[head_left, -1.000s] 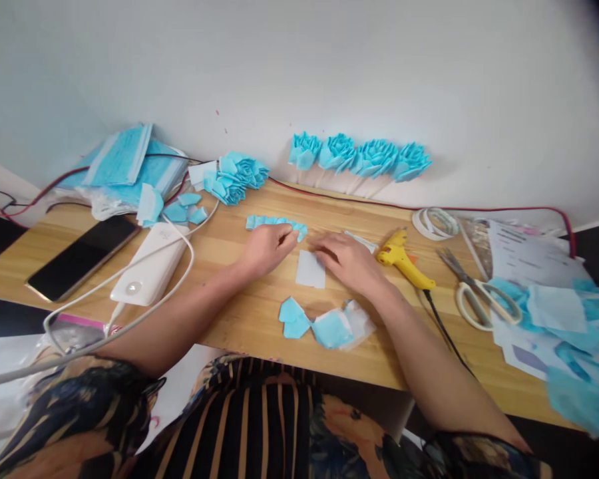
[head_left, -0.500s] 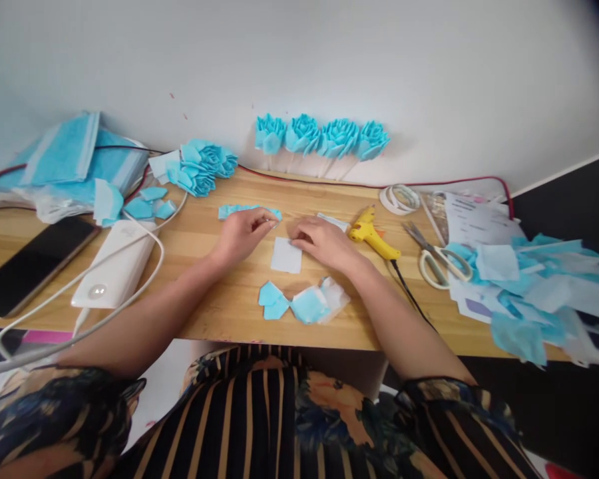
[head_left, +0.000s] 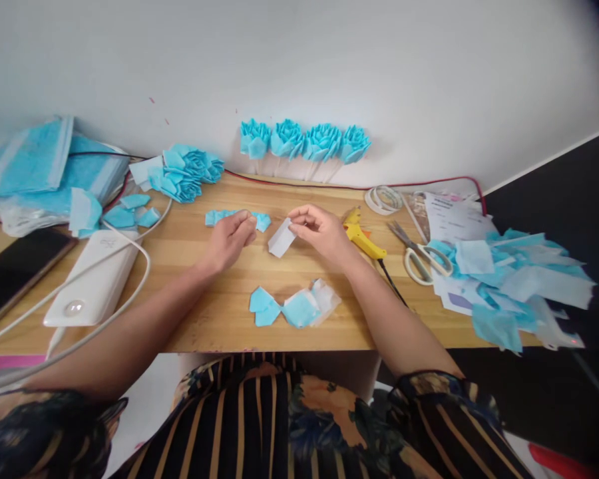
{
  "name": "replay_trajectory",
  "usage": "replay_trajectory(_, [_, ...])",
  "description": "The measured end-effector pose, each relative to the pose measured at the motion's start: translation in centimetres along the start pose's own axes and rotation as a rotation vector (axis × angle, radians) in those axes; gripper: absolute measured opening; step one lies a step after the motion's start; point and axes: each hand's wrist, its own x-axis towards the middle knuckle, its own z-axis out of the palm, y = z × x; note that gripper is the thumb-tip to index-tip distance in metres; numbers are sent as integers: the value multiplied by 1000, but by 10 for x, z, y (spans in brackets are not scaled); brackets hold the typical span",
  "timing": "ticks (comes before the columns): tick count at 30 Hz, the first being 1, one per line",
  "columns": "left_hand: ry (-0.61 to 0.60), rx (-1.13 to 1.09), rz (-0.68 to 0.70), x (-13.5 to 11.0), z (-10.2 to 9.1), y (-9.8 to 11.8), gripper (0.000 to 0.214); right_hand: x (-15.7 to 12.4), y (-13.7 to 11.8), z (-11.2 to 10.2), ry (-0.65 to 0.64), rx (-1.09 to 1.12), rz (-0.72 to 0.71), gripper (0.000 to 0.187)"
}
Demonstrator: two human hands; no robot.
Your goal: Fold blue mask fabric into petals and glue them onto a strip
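My right hand [head_left: 319,231] pinches a small white square of fabric [head_left: 281,238] and holds it tilted, lifted off the wooden table [head_left: 219,319]. My left hand [head_left: 230,237] rests curled on the table, its fingertips on a strip of folded blue petals [head_left: 218,216]. In front of my hands lie several cut blue and white pieces [head_left: 293,307]. Blue fabric flowers [head_left: 303,140] lean in a row against the wall, and another blue flower cluster [head_left: 186,171] lies to their left.
A yellow glue gun [head_left: 363,237] and scissors [head_left: 419,251] lie right of my right hand. Blue scraps and papers [head_left: 504,276] pile at the right edge. A power bank [head_left: 96,283] with cable, a phone [head_left: 14,266] and stacked blue masks [head_left: 34,166] sit left.
My right hand has picked the white square up off the table and tilted it. My left hand stayed at the blue strip. The view has shifted, so everything sits further left.
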Motion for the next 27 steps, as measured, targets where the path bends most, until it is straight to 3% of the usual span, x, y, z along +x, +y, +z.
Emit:
replay_trajectory(3, [7,-148,-79,-1,0,5,54,-2,-7,0,148,-84,-99,28])
replay_trajectory(6, [-42,-368,-219,-2,4,10,48,-5,-12,3,205,-233,-252,33])
replay_trajectory(11, [-174,-769,-418,-3,12,9,38,-10,-13,14,47,-470,-493,37])
replay_trajectory(15, [-135,-947,-452,-2,14,3,10,-13,-19,15,-108,-506,-641,37])
replay_trajectory(17, [-88,-947,-446,-1,13,1,23,-15,-24,11,-72,-449,-649,35])
replay_trajectory(21, [-12,-884,-459,1,10,4,49,-13,-24,-5,210,-338,-515,28])
replay_trajectory(24, [43,-866,-455,4,6,5,48,-7,-15,-16,360,-335,-418,24])
replay_trajectory(27, [78,-844,-411,5,4,1,39,-2,-6,-20,394,-349,-364,25])
